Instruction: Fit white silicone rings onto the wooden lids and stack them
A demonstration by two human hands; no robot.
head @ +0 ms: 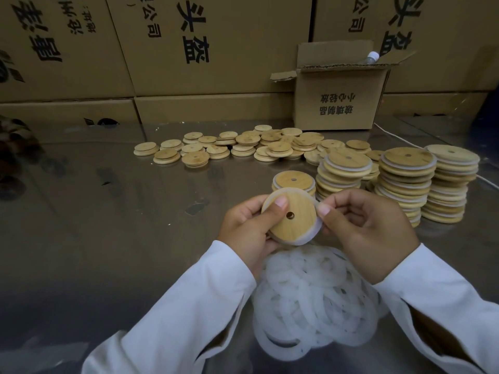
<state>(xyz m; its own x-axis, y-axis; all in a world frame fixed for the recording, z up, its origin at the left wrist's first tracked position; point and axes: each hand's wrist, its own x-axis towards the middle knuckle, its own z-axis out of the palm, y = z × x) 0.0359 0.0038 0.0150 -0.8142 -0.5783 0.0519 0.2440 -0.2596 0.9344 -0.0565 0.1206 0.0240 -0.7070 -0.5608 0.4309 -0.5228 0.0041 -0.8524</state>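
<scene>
Translucent white rings [313,300] lie heaped at 6 o'clock on the shiny steel bench [108,211]. Just above, the left hand [248,225] has its grip round a round wooden lid [291,215] with a centre hole; the right hand [364,230] pinches its ring [310,237]. At 2 o'clock, three tall stacks [405,182]; at 12, loose lids [243,147] and an open cardboard box [337,101].

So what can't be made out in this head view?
- Ring on the held lid: its far and under side is hidden by the lid and left hand, so full seating is unclear.
- Right hand fingertips: behind the lid edge.
- Bottle: mostly inside the box.
- Ring pile: translucent, overlapping, uncountable.
</scene>
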